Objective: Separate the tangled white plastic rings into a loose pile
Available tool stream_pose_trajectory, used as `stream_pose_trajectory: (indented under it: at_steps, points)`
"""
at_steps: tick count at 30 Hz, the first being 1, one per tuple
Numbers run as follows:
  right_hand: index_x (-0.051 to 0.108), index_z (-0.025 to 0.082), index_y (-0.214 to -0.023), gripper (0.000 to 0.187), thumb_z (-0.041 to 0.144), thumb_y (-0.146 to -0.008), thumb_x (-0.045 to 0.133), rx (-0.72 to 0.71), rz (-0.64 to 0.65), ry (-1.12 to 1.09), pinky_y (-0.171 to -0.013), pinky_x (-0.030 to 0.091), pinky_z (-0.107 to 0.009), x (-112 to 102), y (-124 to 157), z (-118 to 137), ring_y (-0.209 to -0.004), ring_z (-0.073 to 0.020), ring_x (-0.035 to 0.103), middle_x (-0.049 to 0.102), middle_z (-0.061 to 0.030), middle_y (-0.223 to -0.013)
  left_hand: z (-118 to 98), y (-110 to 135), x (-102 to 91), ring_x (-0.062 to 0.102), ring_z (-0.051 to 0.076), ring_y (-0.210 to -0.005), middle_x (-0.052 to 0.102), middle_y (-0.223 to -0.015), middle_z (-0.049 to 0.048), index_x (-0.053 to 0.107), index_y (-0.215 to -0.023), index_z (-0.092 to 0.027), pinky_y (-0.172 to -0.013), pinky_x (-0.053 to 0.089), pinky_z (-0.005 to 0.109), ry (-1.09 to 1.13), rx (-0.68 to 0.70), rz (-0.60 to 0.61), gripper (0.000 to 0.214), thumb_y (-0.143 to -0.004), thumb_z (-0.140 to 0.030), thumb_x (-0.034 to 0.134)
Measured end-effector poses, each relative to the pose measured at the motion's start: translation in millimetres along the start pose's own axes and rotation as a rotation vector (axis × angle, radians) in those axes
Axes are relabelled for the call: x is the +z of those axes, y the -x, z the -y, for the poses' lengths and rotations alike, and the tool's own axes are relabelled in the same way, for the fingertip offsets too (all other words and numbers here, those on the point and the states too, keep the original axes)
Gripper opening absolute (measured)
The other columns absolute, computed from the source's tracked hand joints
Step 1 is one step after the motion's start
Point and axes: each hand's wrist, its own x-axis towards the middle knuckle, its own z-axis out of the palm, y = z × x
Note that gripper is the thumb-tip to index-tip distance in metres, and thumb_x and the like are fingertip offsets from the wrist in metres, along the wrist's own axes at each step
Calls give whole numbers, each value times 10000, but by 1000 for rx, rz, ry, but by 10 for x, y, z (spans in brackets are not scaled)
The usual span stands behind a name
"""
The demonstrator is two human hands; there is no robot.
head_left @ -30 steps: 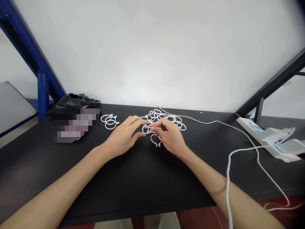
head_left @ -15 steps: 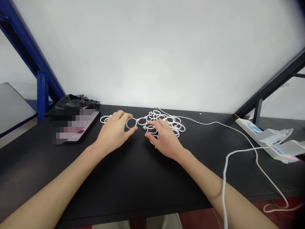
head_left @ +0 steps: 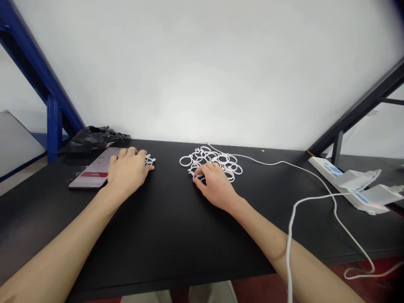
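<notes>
My left hand (head_left: 128, 171) is at the left, beside the phone. Its fingers curl over a few white rings (head_left: 149, 160), which show between fingertips and thumb. They look like plastic curtain rings with small eyelets; most of this group is hidden under the hand. My right hand (head_left: 216, 185) is at the near edge of a loose heap of the same white rings (head_left: 223, 159). Its thumb and forefinger close around a ring there, partly covered by the fingers.
A phone (head_left: 91, 174) with a lit screen lies at the left, in front of a crumpled black plastic bag (head_left: 94, 136). A white cable (head_left: 265, 162) runs across the black table (head_left: 176, 235) from behind the heap. At the right lies a power strip (head_left: 328, 168) with plugged-in adapters.
My left hand has moved left with a ring, from beside the heap to the small group near the phone. My right hand stays at the heap, its fingers slightly closer together.
</notes>
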Motion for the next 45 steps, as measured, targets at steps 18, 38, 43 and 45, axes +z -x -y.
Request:
stream_pose_trajectory:
  at_steps: [18,38,43,45]
  points:
    - [630,196,-883,56,240,-907,604,-16,-131,-155,-858,453,-368,-17,-16,31,-931,-205,534,605,-56,-937,-440,149,120,506,238,-1067,594,-1170,39,562,-1210,-244,-915,480,406,585,500,-10,333,-915,-397,556]
    - [637,209,-756,158,338,-820,702,126,-56,-852,-758,503,-284,-99,-34,163,-891,-141,584,593,-21,-975,-555,211,74,583,233,-1057,582,-1190,66,488,-1263,-242,-854,535,391,778,493,-157,464,-861,-415,641]
    - [653,209,-774,164,359,-815,708,99,-22,-872,-737,498,-301,-141,-40,178,-751,-126,574,594,2,-835,-582,216,55,590,225,-1049,598,-1151,61,527,-1174,-233,-844,543,381,803,493,-191,354,-878,-401,626]
    - [627,203,-783,192,368,-798,722,121,-8,-923,-732,509,-299,-150,-38,182,-736,-126,596,618,11,-801,-586,218,47,587,227,-1068,598,-1166,66,537,-1177,-231,-864,540,383,795,502,-201,344,-885,-392,619]
